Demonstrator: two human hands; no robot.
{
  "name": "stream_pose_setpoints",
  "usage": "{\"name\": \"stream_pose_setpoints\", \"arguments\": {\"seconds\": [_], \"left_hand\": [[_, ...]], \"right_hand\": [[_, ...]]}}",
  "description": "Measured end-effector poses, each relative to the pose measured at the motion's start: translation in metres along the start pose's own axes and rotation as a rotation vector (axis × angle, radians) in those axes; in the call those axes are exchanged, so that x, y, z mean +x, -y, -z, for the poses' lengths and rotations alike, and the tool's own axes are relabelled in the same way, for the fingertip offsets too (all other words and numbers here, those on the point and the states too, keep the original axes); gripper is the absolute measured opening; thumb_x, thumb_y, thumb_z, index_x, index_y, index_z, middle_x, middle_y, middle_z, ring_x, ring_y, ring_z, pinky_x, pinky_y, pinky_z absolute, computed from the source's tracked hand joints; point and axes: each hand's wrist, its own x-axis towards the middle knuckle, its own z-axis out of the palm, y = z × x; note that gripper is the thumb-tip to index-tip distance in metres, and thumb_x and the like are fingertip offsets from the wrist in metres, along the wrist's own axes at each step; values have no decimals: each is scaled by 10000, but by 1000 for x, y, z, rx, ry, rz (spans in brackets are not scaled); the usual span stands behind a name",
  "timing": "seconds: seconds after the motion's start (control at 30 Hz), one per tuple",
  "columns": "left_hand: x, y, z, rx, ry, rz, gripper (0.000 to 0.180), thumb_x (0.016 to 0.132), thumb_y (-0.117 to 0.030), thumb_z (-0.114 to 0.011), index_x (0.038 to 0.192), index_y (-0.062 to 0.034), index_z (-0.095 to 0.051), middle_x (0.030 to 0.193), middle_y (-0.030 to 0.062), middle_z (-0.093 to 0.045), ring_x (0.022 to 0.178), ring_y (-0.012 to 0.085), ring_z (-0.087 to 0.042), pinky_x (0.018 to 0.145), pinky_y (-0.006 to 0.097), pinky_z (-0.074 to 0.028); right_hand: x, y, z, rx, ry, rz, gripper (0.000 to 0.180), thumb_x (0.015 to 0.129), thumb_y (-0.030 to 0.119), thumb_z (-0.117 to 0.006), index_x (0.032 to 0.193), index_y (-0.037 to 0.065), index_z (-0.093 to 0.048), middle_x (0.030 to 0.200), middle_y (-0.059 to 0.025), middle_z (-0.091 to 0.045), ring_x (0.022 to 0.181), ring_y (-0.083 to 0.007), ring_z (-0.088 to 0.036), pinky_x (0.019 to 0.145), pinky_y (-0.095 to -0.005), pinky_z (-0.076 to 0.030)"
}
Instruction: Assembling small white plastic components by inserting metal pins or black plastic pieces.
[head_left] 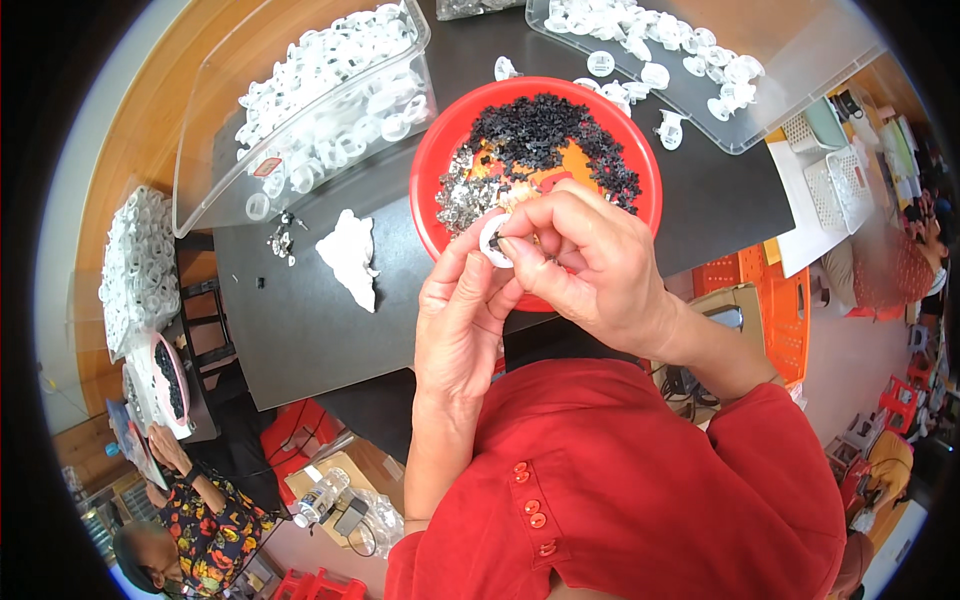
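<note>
My left hand [455, 320] grips a small white round plastic part [489, 240] between thumb and fingers. With its thumb and forefinger, my right hand [600, 250] pinches a small dark piece against the middle of that part. The fingers hide most of the dark piece. Both hands are over the near rim of a red round basin [427, 180]. Inside the basin lie a heap of small black pieces [530, 125] and, at its left, a pile of small silvery metal pieces [465, 200].
A clear bin [330, 130] of white round parts stands at the back left, another clear tray [740, 125] at the back right. Loose white parts [600, 64], a crumpled white cloth [348, 258] and small metal bits [283, 238] lie on the dark table. A co-worker [205, 510] sits lower left.
</note>
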Motion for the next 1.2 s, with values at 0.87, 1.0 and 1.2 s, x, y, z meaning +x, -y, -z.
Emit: {"name": "stream_pose_setpoints", "arguments": {"seconds": [0.87,1.0,1.2], "left_hand": [[0,5,6,17,-4,-23,392,907,-117,-577,1266,-29,-447,1157,87,-578,1032,162,-597,892,302,-513],[0,5,4,30,-6,-24,397,909,-122,-574,1271,-29,-439,1173,95,-570,1044,168,-593,910,318,-502],[1,6,-3,42,-45,-35,355,899,-108,-589,1227,-35,-475,1134,80,-583,1016,151,-595,892,288,-508]], "right_hand": [[-4,-6,-2,-25,-39,-13,139,742,72,-674,836,47,-574,688,-26,-542,582,-148,-564,669,-289,-416],[-3,-6,-1,-42,-45,13,142,729,74,-674,831,55,-577,664,-13,-537,579,-145,-555,687,-290,-404],[-3,-7,-2,-43,-56,17,119,734,82,-674,807,61,-581,655,-2,-536,574,-145,-545,699,-291,-392]]}}
